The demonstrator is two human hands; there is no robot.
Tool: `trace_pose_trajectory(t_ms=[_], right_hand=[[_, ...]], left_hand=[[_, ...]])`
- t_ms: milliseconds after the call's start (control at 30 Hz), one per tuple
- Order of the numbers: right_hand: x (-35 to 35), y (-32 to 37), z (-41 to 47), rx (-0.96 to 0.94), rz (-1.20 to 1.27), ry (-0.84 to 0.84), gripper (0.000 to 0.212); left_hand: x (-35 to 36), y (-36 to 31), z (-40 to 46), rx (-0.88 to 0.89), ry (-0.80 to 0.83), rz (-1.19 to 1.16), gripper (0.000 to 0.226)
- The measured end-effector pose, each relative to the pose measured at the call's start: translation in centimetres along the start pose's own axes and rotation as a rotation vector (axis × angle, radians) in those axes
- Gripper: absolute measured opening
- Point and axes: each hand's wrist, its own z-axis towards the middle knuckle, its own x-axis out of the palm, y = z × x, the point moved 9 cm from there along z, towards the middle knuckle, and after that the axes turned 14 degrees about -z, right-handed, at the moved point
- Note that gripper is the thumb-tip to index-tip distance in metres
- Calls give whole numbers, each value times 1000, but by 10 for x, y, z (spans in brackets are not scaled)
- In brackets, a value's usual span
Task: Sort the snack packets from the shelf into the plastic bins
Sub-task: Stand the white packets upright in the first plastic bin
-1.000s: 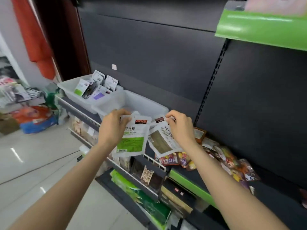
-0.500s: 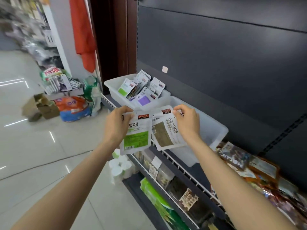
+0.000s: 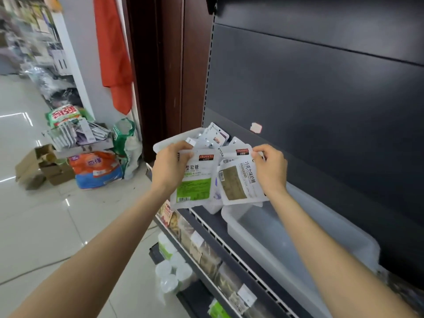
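Note:
My left hand [image 3: 169, 166] grips the top corner of a white snack packet with a green label [image 3: 195, 184]. My right hand [image 3: 270, 168] pinches the top of a white packet with an olive-brown label [image 3: 238, 182]. Both packets hang side by side over the shelf, in front of the far plastic bin [image 3: 163, 143], which holds several white packets [image 3: 214, 136]. A near translucent bin [image 3: 298, 244], empty as far as I see, stands just below and right of the olive packet.
The dark shelf back panel [image 3: 321, 99] rises behind the bins. A wire shelf edge [image 3: 220, 237] runs along the front, with packaged goods below. Cardboard boxes [image 3: 36, 166], an orange-blue bag [image 3: 96, 168] and white rolls [image 3: 169, 271] sit on the tiled floor at left.
The view has swung left and closer, so the bins now sit right under my hands. Both hands have carried their packets leftwards towards the far bin, still held the same way.

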Motion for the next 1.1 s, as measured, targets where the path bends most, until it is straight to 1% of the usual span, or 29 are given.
trace_pose_trajectory(t_ms=[167, 333, 400, 467, 533, 600, 700, 833, 967, 1033, 1100], right_hand=[[40, 23, 41, 74, -14, -82, 13], [78, 26, 61, 252, -48, -224, 11], [94, 22, 58, 335, -46, -238, 10], [112, 14, 51, 431, -60, -196, 13], [135, 6, 44, 490, -98, -88, 23], [151, -1, 39, 494, -184, 6, 36], [158, -5, 39, 470, -269, 41, 45], [159, -4, 51, 404, -386, 85, 40], [159, -3, 61, 420, -489, 94, 33], [158, -1, 64, 437, -523, 108, 32], [162, 0, 67, 448, -556, 136, 30]], left_hand=[[2, 30, 80, 29, 77, -102, 12], [17, 58, 158, 46, 261, -169, 10], [28, 69, 180, 48, 332, -168, 8], [42, 82, 194, 45, 414, -165, 7], [55, 98, 204, 16, 477, -156, 9], [66, 111, 215, 4, 523, -115, 15], [85, 118, 233, 9, 600, -110, 18], [105, 113, 245, 52, 686, -141, 16], [112, 109, 252, 114, 732, -146, 16], [112, 114, 254, 126, 778, -100, 17], [113, 122, 250, 136, 868, 5, 29]])
